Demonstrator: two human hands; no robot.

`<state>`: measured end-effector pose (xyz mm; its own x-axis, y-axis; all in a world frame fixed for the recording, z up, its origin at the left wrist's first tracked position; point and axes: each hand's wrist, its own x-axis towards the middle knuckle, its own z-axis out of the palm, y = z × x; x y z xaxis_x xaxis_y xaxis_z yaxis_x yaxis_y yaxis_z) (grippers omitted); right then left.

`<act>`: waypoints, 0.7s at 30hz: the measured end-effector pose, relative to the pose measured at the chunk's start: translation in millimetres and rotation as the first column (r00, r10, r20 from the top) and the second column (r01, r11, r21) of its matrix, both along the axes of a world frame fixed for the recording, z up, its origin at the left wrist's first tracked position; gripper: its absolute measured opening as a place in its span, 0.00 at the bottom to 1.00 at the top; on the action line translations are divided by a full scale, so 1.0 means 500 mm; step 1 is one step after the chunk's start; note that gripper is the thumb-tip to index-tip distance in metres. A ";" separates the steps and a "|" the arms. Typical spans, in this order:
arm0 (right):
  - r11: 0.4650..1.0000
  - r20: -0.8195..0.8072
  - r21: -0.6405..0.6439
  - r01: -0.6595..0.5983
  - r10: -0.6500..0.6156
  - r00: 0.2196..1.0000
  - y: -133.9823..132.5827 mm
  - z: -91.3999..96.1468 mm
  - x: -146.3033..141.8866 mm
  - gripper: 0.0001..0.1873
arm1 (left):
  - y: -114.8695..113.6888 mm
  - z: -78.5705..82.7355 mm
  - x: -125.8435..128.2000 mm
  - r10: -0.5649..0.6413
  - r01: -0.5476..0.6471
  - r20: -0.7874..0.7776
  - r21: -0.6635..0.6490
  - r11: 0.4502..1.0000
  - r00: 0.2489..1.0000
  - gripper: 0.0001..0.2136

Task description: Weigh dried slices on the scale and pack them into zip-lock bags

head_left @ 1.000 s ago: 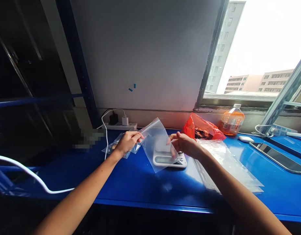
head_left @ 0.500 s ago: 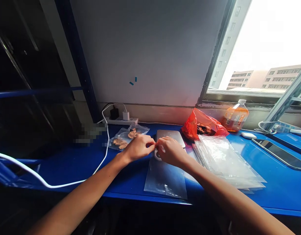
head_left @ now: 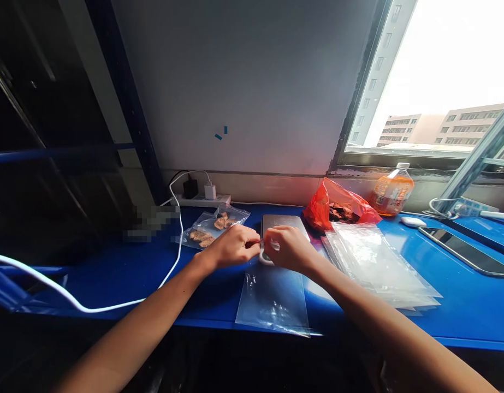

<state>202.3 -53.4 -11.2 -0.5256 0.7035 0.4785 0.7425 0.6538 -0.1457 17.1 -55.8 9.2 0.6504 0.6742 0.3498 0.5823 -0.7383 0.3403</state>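
My left hand and my right hand meet near the middle of the blue table, both pinching the top edge of a clear plastic bag. The bag hangs flat toward the table's front edge and looks to have nothing in it. Right behind my hands lies a silver kitchen scale with a white front, partly covered by my right hand. Left of my left hand, brown dried pieces lie in clear bags. A stack of clear plastic bags lies to the right of my right hand.
A red plastic bag with dark dried pieces stands behind the stack, beside an orange drink bottle. A phone and a white case lie at the right. A white cable crosses the left side from a power strip.
The lower end of the clear bag has shifted slightly left and toward me. My fingertips have moved slightly apart at its top edge. The view has tilted a little.
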 end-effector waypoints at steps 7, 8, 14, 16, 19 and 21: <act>0.992 -0.171 0.074 -0.097 0.109 0.979 0.013 0.026 0.043 0.06 | -0.007 0.032 -0.013 -0.063 0.101 0.180 -0.210 0.972 0.982 0.13; 0.992 -0.195 0.073 -0.099 0.112 0.974 0.015 0.032 0.049 0.05 | -0.007 0.036 -0.015 -0.058 0.107 0.206 -0.232 0.967 0.977 0.13; 0.999 -0.299 0.048 0.016 -0.001 0.954 0.046 0.050 0.104 0.07 | -0.012 0.046 -0.021 -0.043 0.151 0.309 -0.333 0.931 0.950 0.12; 0.990 -0.324 0.074 0.120 -0.090 0.942 0.062 0.051 0.134 0.08 | -0.012 0.048 -0.026 -0.047 0.164 0.317 -0.353 0.921 0.947 0.12; 0.966 -0.494 -0.013 0.256 -0.229 0.839 0.075 0.052 0.172 0.09 | -0.006 0.049 -0.037 -0.004 0.139 0.383 -0.325 0.935 0.924 0.13; 0.970 -0.633 -0.213 0.119 -0.230 0.739 0.069 0.053 0.171 0.12 | 0.001 0.047 -0.042 0.064 0.075 0.440 -0.290 0.954 0.896 0.14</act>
<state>287.6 -19.0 15.4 0.0126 0.8423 0.5389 0.5301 0.4513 -0.7178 -4.0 -55.5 32.5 0.4794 0.7871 0.3883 0.3172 -0.5679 0.7595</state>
